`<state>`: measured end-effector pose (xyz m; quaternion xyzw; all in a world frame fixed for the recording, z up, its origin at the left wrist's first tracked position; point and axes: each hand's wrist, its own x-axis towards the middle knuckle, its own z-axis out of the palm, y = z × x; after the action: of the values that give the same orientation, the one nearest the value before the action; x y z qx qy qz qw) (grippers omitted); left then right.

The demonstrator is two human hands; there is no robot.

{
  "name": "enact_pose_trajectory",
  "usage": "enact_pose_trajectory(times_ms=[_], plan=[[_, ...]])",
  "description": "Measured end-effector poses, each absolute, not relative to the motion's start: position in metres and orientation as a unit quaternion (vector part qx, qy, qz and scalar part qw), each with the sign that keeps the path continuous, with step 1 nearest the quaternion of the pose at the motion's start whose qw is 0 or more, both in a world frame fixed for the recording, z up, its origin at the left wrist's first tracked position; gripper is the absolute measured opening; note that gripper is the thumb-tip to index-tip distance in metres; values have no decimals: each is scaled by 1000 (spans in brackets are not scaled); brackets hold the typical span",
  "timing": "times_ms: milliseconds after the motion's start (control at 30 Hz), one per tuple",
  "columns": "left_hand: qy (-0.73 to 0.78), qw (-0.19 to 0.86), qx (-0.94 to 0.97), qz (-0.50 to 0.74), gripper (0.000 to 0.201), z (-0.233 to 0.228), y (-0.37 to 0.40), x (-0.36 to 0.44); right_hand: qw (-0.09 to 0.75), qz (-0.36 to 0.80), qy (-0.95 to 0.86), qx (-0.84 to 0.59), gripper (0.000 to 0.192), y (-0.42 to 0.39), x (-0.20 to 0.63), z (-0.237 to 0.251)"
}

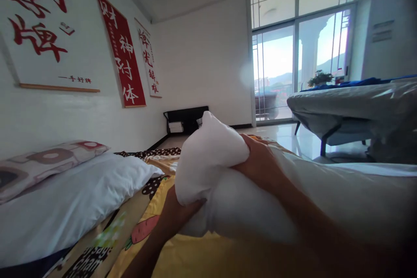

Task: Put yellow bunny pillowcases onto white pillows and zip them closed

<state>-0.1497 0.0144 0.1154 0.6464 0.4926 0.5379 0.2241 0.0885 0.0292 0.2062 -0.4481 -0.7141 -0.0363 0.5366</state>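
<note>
While the left hand grips a soft white bundle low on its left side, thumb laid across a fold, the right hand clasps its right side, fingers partly hidden behind it. Whether it is a pillow or a folded quilt cannot be told. It sits over a printed bedspread, right of a white pillow on which a patterned pillow lies.
</note>
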Motion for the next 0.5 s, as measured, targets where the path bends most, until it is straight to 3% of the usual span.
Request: enact_pose_trajectory(times_ms=[67,133,267,400,500], plan=[[472,274,667,508,77,105,23,-173,555,-35,-719,-417,30,26,89,207],[437,341,682,478,85,93,34,-197,576,-56,-716,-389,26,24,89,209],[398,460,671,423,64,72,55,-210,588,-132,-721,-341,38,33,81,205],[490,387,606,493,51,65,58,-179,531,-269,-748,-293,39,52,58,188],[469,417,541,561,52,66,54,-155,497,-404,-717,-276,34,58,41,166]])
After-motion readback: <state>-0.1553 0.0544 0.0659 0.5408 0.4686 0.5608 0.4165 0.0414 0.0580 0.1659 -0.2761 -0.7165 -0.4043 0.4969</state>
